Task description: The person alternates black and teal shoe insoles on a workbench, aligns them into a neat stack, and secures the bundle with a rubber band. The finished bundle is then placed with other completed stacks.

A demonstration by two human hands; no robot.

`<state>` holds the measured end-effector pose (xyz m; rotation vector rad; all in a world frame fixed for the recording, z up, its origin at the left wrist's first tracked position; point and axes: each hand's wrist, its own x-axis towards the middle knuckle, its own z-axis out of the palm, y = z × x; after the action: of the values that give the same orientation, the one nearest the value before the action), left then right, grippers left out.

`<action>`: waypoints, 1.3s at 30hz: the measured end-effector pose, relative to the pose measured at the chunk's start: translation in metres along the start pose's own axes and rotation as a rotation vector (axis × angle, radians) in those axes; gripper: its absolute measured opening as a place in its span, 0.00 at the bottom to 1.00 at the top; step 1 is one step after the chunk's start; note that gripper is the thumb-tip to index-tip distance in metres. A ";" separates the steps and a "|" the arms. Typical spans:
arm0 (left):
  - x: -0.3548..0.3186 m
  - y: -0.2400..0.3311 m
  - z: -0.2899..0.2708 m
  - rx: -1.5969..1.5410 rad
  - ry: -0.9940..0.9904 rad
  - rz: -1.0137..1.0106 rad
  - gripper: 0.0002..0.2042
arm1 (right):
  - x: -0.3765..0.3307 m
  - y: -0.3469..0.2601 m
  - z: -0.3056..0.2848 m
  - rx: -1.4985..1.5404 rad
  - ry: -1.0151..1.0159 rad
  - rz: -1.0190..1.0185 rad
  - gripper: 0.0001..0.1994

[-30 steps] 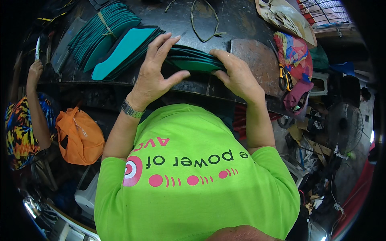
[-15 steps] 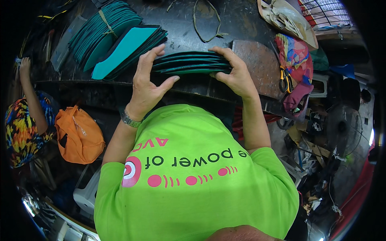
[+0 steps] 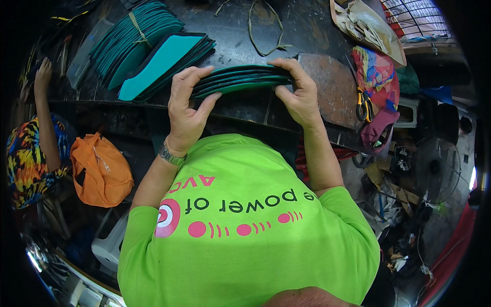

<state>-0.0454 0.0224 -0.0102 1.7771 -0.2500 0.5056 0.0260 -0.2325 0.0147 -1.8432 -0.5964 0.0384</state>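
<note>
A stack of teal cut-out pieces (image 3: 243, 81) with dark layers between them is held on edge near the front rim of the dark table. My left hand (image 3: 186, 105) grips its left end, thumb on the near side and fingers on the far side. At the other end my right hand (image 3: 303, 94) has its fingers curled over the far corner and its thumb bent in close. Left of my hands lies a loose pile of similar teal pieces (image 3: 166, 64). Behind that pile is a bundle of teal pieces (image 3: 135, 41) tied with a band.
A loop of cord (image 3: 280, 36) lies on the table (image 3: 230, 36). To the right are a brown board (image 3: 330, 84), yellow-handled scissors (image 3: 364, 106), colourful cloth (image 3: 376, 71) and a tray of scraps (image 3: 368, 25). At left, another person's arm (image 3: 45, 107) reaches up beside an orange bag (image 3: 102, 169).
My left hand has closed in on the stack's left end, and the layers are pressed closer together. The stack's left end sits slightly lower. The other person's hand has moved up and right.
</note>
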 end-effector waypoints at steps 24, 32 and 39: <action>-0.001 0.010 -0.007 0.419 -0.151 0.072 0.33 | 0.003 0.009 0.017 -0.446 -0.029 -0.151 0.38; -0.001 0.014 -0.007 0.357 -0.168 0.053 0.38 | 0.004 0.010 0.022 -0.254 0.035 -0.138 0.39; 0.006 0.023 -0.009 0.306 -0.130 0.060 0.31 | 0.007 0.007 0.015 -0.237 0.009 -0.130 0.30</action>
<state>-0.0518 0.0255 0.0144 2.1093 -0.3314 0.4913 0.0301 -0.2181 0.0051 -2.0268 -0.7386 -0.1314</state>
